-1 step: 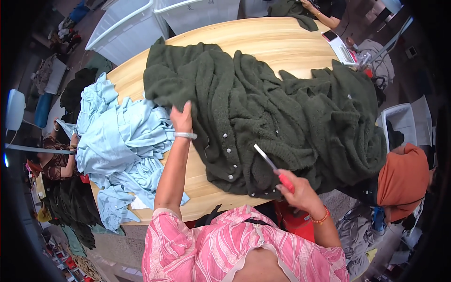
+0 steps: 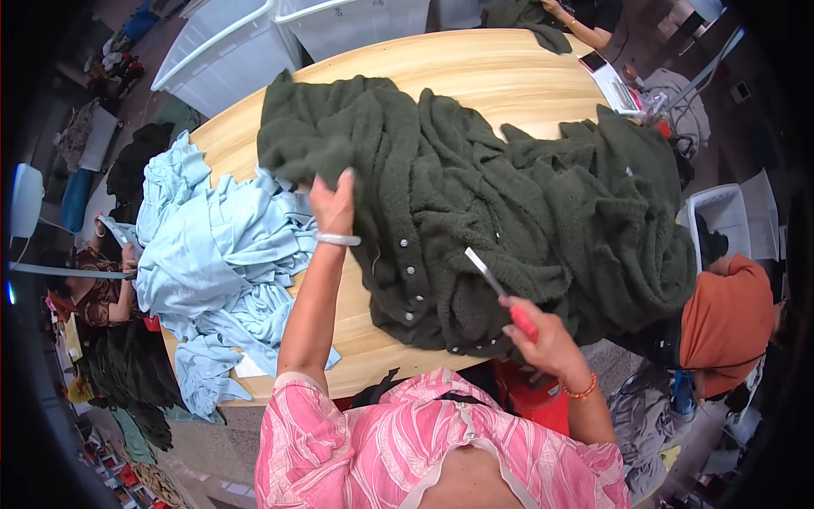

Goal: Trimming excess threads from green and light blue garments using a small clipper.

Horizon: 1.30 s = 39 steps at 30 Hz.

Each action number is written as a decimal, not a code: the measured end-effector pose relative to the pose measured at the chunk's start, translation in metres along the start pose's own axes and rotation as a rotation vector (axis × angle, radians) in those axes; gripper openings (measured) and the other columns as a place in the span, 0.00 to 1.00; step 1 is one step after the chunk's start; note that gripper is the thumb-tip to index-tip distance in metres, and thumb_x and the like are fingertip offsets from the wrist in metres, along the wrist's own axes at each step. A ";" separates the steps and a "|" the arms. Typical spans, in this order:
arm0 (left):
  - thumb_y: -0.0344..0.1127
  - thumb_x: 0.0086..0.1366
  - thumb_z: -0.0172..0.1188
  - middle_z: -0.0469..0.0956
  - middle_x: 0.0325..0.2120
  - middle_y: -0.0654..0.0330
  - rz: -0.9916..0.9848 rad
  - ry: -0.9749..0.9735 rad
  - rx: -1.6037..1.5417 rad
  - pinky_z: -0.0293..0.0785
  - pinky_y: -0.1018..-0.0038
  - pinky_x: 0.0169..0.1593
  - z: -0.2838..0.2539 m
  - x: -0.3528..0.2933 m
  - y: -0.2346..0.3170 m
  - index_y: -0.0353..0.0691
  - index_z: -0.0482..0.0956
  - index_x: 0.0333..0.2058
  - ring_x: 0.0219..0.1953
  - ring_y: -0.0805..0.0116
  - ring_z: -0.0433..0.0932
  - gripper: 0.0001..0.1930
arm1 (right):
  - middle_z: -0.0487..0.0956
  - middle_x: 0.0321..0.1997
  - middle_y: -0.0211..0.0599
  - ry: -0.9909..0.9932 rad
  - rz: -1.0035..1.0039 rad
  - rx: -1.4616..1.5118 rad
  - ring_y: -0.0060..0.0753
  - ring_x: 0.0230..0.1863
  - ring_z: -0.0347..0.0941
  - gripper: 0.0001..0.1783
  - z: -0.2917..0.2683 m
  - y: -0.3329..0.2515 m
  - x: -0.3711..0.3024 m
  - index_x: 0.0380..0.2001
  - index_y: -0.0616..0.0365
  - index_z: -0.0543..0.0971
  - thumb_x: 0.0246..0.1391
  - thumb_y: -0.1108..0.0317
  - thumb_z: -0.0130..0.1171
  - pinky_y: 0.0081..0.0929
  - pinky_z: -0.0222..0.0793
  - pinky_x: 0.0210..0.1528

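Observation:
A heap of dark green knit cardigans (image 2: 475, 191) with shiny round buttons lies across the table. My left hand (image 2: 332, 204) has its fingers closed at the left edge of the near cardigan, the thumb up and the fingertips partly covered by a raised fold. Over the button band, my right hand (image 2: 547, 339) grips a red-handled tool with a narrow metal blade (image 2: 485, 271). The blade points up and left above the knit; whether it is a knife or closed scissors cannot be made out. Light blue garments (image 2: 216, 246) are piled left of my left hand.
Pale bins (image 2: 356, 25) stand beyond the wooden table (image 2: 441, 64). Other people work at the far right, the left, and the right, where one wears an orange top (image 2: 727, 314). A phone and a white box (image 2: 615, 85) lie at the far right edge.
My left hand has shifted slightly up and right, and the fold by it has risen. My right hand has moved the bladed tool a little right and up.

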<state>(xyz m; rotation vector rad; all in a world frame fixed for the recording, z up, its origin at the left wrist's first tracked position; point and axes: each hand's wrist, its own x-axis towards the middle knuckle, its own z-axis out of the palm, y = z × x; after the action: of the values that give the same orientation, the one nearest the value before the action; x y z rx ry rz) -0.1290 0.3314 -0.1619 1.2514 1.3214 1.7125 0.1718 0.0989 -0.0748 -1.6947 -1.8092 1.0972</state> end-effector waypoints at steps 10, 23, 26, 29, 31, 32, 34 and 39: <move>0.45 0.57 0.63 0.77 0.28 0.43 0.177 -1.770 0.044 0.74 0.58 0.36 0.079 -0.202 0.082 0.33 0.74 0.34 0.32 0.43 0.77 0.18 | 0.71 0.24 0.26 0.385 0.056 0.201 0.15 0.26 0.67 0.24 -0.082 -0.024 -0.016 0.59 0.62 0.68 0.57 0.75 0.53 0.15 0.65 0.34; 0.36 0.60 0.64 0.76 0.41 0.57 -0.875 -0.068 -0.334 0.81 0.69 0.37 0.036 -0.086 -0.025 0.39 0.65 0.50 0.44 0.66 0.78 0.23 | 0.78 0.36 0.51 0.285 0.115 -0.050 0.52 0.37 0.77 0.25 -0.049 0.007 -0.018 0.54 0.59 0.70 0.52 0.72 0.60 0.31 0.71 0.41; 0.31 0.59 0.64 0.77 0.44 0.56 -0.836 0.010 -0.536 0.80 0.68 0.42 0.028 -0.048 -0.041 0.35 0.70 0.50 0.45 0.64 0.78 0.21 | 0.79 0.36 0.49 0.315 0.065 -0.055 0.52 0.37 0.77 0.25 -0.042 0.000 -0.026 0.55 0.59 0.70 0.52 0.72 0.60 0.31 0.71 0.41; 0.26 0.59 0.63 0.79 0.40 0.56 -0.725 -0.140 -0.498 0.80 0.66 0.43 0.069 -0.023 0.009 0.32 0.76 0.46 0.39 0.62 0.80 0.15 | 0.79 0.35 0.47 0.401 0.055 -0.051 0.49 0.35 0.77 0.25 -0.040 0.013 -0.044 0.55 0.59 0.69 0.52 0.73 0.59 0.30 0.70 0.41; 0.26 0.59 0.63 0.80 0.36 0.56 -0.501 -0.270 -0.607 0.80 0.71 0.38 0.112 -0.010 0.062 0.31 0.77 0.42 0.34 0.65 0.81 0.12 | 0.78 0.30 0.40 0.421 0.038 -0.057 0.35 0.31 0.77 0.25 -0.040 0.012 -0.058 0.57 0.58 0.69 0.54 0.74 0.57 0.26 0.69 0.37; 0.27 0.58 0.65 0.79 0.31 0.56 -0.432 -0.331 -0.605 0.79 0.72 0.33 0.138 -0.008 0.085 0.30 0.76 0.35 0.29 0.67 0.80 0.09 | 0.76 0.28 0.36 0.412 0.105 0.033 0.28 0.29 0.74 0.25 -0.042 0.010 -0.065 0.57 0.58 0.69 0.55 0.75 0.56 0.23 0.68 0.36; 0.31 0.54 0.69 0.76 0.23 0.61 -0.394 -0.497 -0.650 0.74 0.75 0.24 0.200 -0.015 0.117 0.37 0.71 0.25 0.22 0.74 0.76 0.13 | 0.70 0.24 0.25 0.391 0.147 0.157 0.14 0.26 0.67 0.25 -0.050 0.007 -0.071 0.59 0.57 0.69 0.56 0.76 0.53 0.17 0.66 0.32; 0.32 0.64 0.60 0.78 0.43 0.54 -0.470 -1.285 -1.010 0.76 0.69 0.52 0.257 -0.108 0.182 0.31 0.67 0.55 0.41 0.67 0.79 0.23 | 0.80 0.48 0.42 0.346 0.131 0.234 0.27 0.34 0.78 0.24 -0.074 0.020 -0.088 0.56 0.61 0.69 0.54 0.76 0.57 0.24 0.71 0.41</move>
<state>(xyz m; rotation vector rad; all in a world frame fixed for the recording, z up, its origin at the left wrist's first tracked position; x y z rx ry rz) 0.1608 0.2715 -0.0094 0.9245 -0.0844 0.6708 0.2553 0.0316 -0.0281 -1.7521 -1.3217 0.9531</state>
